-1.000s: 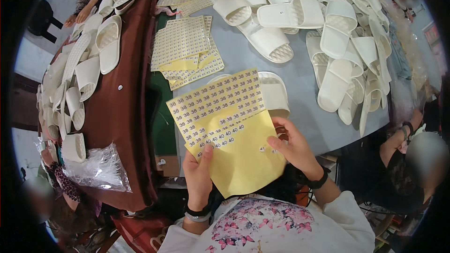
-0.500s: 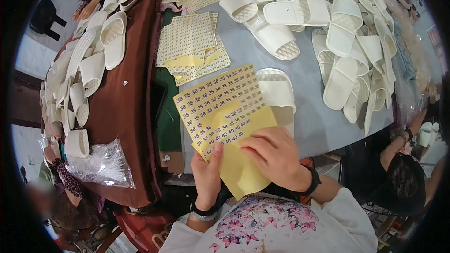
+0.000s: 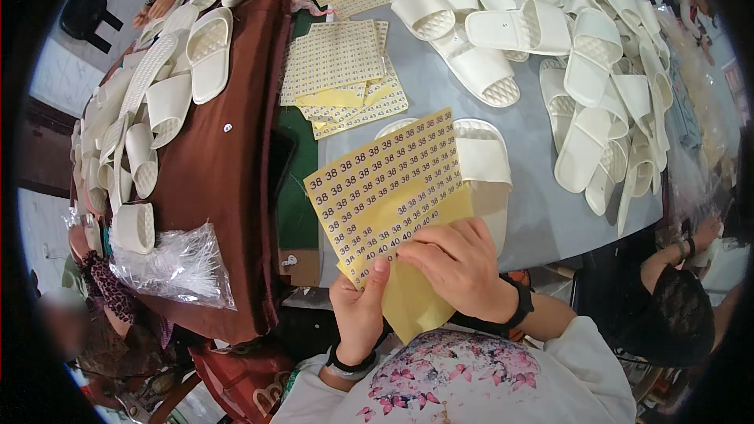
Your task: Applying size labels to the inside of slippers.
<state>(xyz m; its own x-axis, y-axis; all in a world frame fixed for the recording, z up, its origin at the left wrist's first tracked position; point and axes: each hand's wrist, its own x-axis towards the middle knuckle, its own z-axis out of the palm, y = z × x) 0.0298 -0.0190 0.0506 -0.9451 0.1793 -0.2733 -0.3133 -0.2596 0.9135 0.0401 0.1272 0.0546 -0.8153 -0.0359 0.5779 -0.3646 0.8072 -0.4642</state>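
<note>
My left hand (image 3: 358,312) grips yellow sticker sheets (image 3: 428,310) by their lower left edge, thumb on top and fingers beneath. Rows of small printed size stickers cover the upper part of the stack, with bare gaps where some are gone. My right hand (image 3: 459,267) is closed in a pinch over the lower sticker row; whether a loose sticker is between the fingertips is hidden. Just beyond the sheets lies a white slipper (image 3: 483,159), partly covered by them. Another pale slipper edge (image 3: 393,128) peeks out beside it.
White slippers (image 3: 585,110) pile up at the right of the grey table (image 3: 542,220). More sticker sheets (image 3: 334,59) lie at the far left of it. A brown-covered table (image 3: 228,173) on the left bears slippers and a clear plastic bag (image 3: 184,271). Other people sit on both sides.
The view has shifted, so the tables and slippers appear farther right. My right fingertips have moved left along the lower sticker row. Both hands stay at the sheets.
</note>
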